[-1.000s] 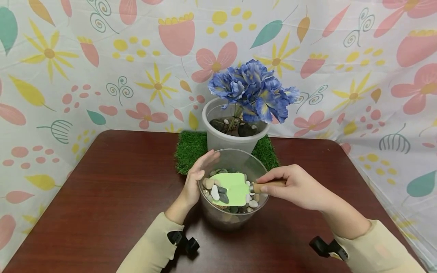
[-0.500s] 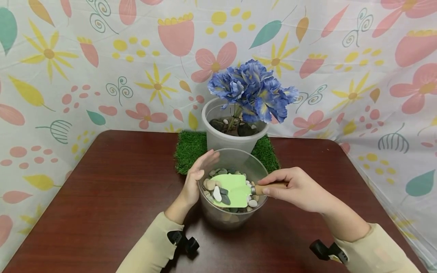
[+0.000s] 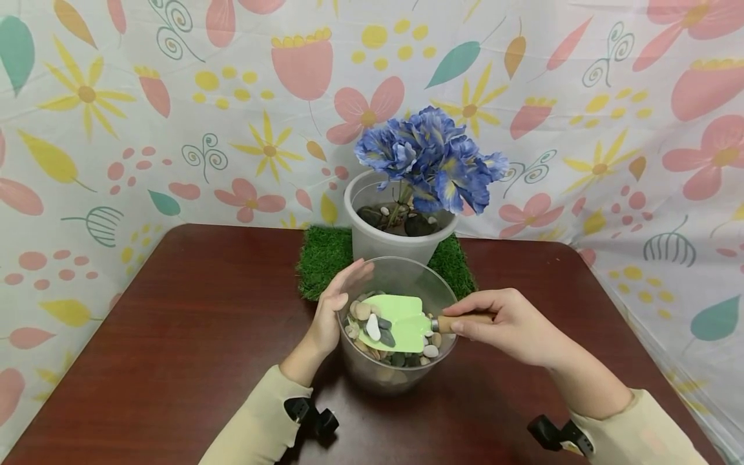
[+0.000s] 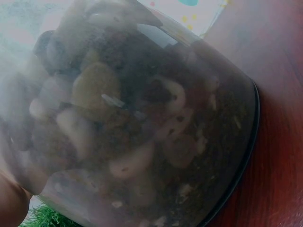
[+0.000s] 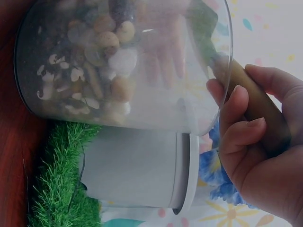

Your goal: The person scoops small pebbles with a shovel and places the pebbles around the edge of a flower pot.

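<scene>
My right hand (image 3: pixel 514 326) grips the wooden handle of a small trowel (image 3: pixel 403 316) with a light green blade. The blade lies inside a clear plastic container (image 3: pixel 380 378), over a bed of mixed pebbles (image 3: pixel 430 351). A white pebble (image 3: pixel 373 327) and a few dark grey ones rest on the blade's left part. Against the container's left side rests my left hand (image 3: pixel 327 316), its fingers extended along the outer wall. Through that wall, the right wrist view shows these fingers (image 5: pixel 163 54) fairly straight. Dark soil and pebbles (image 4: pixel 97 90) show through the plastic in the left wrist view.
Just behind the container, a pale grey pot (image 3: pixel 386 244) holds blue flowers (image 3: pixel 430 158) and stones. It stands on a mat of artificial grass (image 3: pixel 325 261). Brown tabletop (image 3: pixel 192 342) surrounds them, and a flower-patterned cloth (image 3: pixel 244 103) hangs behind.
The trowel and my right hand have shifted slightly to the right and down. The pebbles on the blade moved along with it. My left hand stays in place at the container.
</scene>
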Tool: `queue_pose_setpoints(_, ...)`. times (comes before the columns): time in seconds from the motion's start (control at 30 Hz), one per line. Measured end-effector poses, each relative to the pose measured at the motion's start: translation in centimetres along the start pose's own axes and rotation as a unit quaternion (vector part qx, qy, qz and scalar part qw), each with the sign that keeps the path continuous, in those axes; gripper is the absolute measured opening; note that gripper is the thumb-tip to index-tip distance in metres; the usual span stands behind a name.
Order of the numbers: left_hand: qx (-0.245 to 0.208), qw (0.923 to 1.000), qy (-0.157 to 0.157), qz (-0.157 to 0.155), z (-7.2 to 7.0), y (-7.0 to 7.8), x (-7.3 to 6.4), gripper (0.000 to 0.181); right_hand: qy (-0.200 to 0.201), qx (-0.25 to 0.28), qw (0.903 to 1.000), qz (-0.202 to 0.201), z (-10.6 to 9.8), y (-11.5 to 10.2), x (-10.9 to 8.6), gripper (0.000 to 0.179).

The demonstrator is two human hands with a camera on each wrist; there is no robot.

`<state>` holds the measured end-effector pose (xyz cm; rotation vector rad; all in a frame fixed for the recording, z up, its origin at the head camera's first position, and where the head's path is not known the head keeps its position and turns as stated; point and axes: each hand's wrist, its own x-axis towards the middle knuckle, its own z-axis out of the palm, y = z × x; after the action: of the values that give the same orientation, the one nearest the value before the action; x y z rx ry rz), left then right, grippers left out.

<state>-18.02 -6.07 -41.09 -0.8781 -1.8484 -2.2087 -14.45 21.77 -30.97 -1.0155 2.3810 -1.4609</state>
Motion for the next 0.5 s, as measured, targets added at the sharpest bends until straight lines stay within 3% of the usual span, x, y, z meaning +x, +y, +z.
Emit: queue_pose_setpoints(0.5,0.004,1.0,0.0,-0.006,0.02,0.09,0.03,0.064,-0.021,0.036,0.9991,0.007,0.89,-0.56,0.07,0.022)
